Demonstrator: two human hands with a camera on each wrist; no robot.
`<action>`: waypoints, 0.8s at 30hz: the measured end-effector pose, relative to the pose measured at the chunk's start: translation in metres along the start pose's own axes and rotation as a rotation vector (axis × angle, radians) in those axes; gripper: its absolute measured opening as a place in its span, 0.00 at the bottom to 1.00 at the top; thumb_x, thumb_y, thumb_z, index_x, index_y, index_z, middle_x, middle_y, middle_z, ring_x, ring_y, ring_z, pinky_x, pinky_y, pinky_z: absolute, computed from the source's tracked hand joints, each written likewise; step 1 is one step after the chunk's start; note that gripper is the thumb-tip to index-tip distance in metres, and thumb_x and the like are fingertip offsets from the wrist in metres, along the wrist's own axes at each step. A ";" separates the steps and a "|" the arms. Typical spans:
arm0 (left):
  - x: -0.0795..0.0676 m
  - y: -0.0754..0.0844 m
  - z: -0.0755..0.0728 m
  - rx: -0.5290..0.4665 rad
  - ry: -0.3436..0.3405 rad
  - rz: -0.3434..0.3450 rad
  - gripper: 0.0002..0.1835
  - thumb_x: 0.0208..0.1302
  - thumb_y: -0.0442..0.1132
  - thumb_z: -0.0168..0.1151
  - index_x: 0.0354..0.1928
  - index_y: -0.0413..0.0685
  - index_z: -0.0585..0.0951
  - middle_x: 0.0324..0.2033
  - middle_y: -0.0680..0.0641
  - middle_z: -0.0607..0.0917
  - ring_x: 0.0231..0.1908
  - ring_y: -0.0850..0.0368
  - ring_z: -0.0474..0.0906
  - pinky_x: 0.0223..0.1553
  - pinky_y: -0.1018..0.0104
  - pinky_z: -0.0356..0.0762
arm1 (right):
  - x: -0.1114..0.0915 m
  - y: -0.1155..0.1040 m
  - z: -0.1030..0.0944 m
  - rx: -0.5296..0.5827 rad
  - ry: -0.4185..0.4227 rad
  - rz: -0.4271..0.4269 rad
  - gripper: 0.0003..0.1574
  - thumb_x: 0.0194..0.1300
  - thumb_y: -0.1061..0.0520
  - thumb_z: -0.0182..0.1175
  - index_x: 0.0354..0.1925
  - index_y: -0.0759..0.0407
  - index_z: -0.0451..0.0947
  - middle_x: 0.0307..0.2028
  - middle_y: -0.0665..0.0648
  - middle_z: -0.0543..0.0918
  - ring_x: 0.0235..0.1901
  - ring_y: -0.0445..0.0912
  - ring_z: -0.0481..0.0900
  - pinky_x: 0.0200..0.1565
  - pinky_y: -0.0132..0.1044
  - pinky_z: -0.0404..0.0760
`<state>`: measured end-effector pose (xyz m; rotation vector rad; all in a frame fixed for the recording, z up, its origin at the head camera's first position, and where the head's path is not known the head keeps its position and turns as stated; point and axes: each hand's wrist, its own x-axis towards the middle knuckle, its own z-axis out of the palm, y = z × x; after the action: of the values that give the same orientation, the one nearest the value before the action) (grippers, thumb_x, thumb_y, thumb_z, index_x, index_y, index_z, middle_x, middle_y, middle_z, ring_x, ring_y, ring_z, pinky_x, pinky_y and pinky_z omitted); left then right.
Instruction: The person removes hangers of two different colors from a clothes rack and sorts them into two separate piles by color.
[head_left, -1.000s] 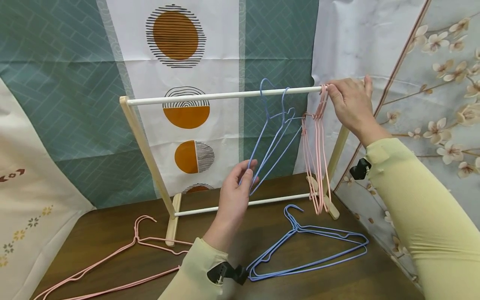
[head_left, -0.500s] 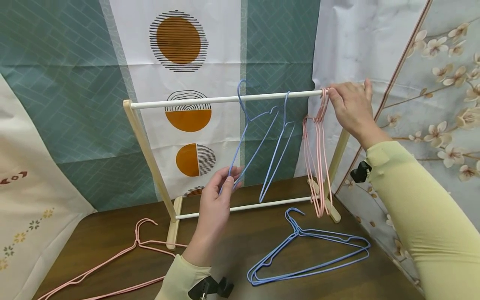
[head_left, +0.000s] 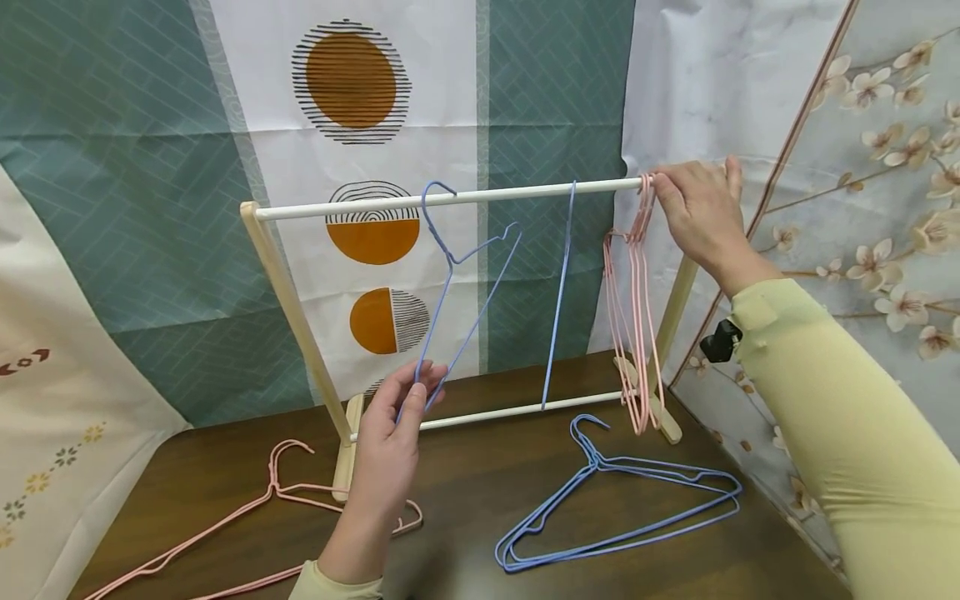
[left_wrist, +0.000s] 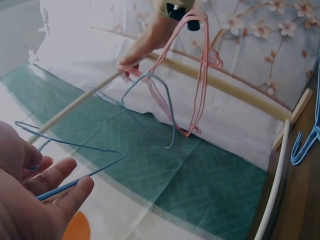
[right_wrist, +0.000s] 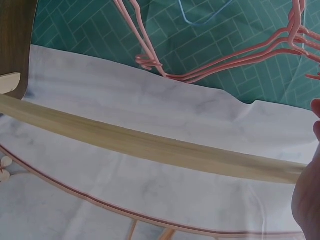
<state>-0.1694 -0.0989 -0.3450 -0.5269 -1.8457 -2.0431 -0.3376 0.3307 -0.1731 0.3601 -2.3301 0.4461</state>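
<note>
Since the earlier frame, the held blue hanger (head_left: 450, 262) has been shifted leftward along the top rail (head_left: 510, 195), away from the second blue hanger (head_left: 559, 292), which has swung edge-on. The held one is pinched at a lower corner by the left hand (head_left: 393, 421), below the rail, left of its middle. Its hook is up at the rail (whether weight is carried there cannot be told). The second is hung right of the rail's middle. The rail's right end is gripped by the right hand (head_left: 701, 208), just beside the pink hangers (head_left: 636, 239) bunched there. More blue hangers (head_left: 594, 460) are stacked on the desk (head_left: 465, 500), below the rail's right half; loose pink hangers (head_left: 273, 483) are laid below its left end.
</note>
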 end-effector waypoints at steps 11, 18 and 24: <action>-0.006 0.013 -0.015 0.039 0.039 -0.032 0.16 0.88 0.30 0.52 0.69 0.36 0.80 0.64 0.39 0.86 0.66 0.46 0.84 0.68 0.60 0.78 | 0.000 -0.001 0.001 0.001 0.000 0.000 0.35 0.92 0.39 0.40 0.69 0.60 0.81 0.67 0.69 0.80 0.76 0.67 0.67 0.83 0.52 0.22; -0.017 0.017 -0.022 0.097 0.043 -0.044 0.15 0.86 0.32 0.57 0.66 0.42 0.85 0.61 0.44 0.88 0.62 0.51 0.87 0.68 0.63 0.79 | -0.001 -0.002 -0.001 -0.005 0.004 0.003 0.36 0.92 0.39 0.39 0.69 0.61 0.81 0.68 0.69 0.80 0.76 0.68 0.67 0.83 0.52 0.22; -0.026 0.016 -0.035 0.105 0.018 -0.066 0.15 0.86 0.32 0.57 0.66 0.42 0.85 0.62 0.41 0.88 0.63 0.50 0.86 0.67 0.62 0.80 | 0.000 -0.004 -0.001 0.003 0.001 0.002 0.36 0.92 0.39 0.40 0.70 0.61 0.80 0.68 0.69 0.80 0.76 0.68 0.66 0.82 0.52 0.22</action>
<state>-0.1404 -0.1357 -0.3467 -0.4236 -1.9712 -1.9718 -0.3354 0.3276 -0.1716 0.3596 -2.3291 0.4508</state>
